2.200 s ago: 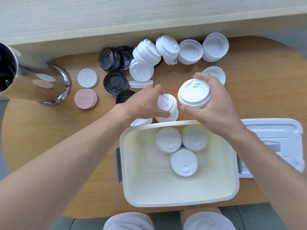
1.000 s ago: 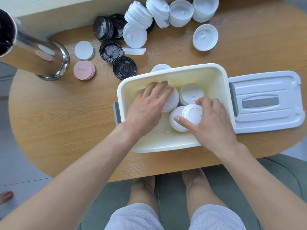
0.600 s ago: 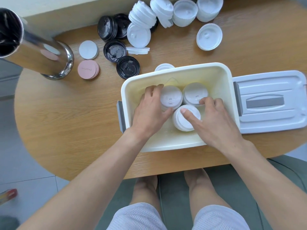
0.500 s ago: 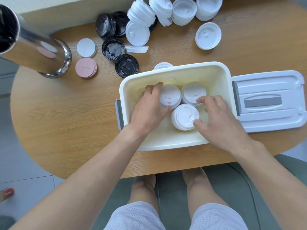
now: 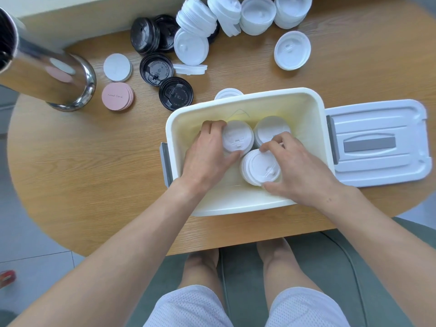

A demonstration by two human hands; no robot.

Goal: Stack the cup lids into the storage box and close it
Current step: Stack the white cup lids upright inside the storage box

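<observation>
From the head camera, looking down: the white storage box [image 5: 245, 204] sits open on the wooden table [image 5: 94, 161], and everything else is placed against it. Inside the box stand three stacks of white cup lids. The left hand [image 5: 207, 156] is curled around the far-left stack [image 5: 237, 138], fingers behind it and thumb on its near side, gripping it. The right hand [image 5: 299, 166] pinches the near stack [image 5: 259, 167], fingertips at its far edge and thumb at its near edge. The third stack [image 5: 270, 131] stands at the far right of the box floor, touching the other two, with the right hand's fingers partly over it.

The box cover [image 5: 377, 142] lies flat on the table just right of the box, its grey handle upward. A single white lid [image 5: 227, 93] peeks out just behind the box's far wall. Further behind the box lie more white lids [image 5: 292, 53], some in leaning stacks [image 5: 195, 20], and to the far left of them black lids [image 5: 175, 93]. Left of the black lids are a pink disc pile [image 5: 116, 96] and a white disc [image 5: 117, 67], and beyond those a shiny metal cylinder [image 5: 54, 74].
</observation>
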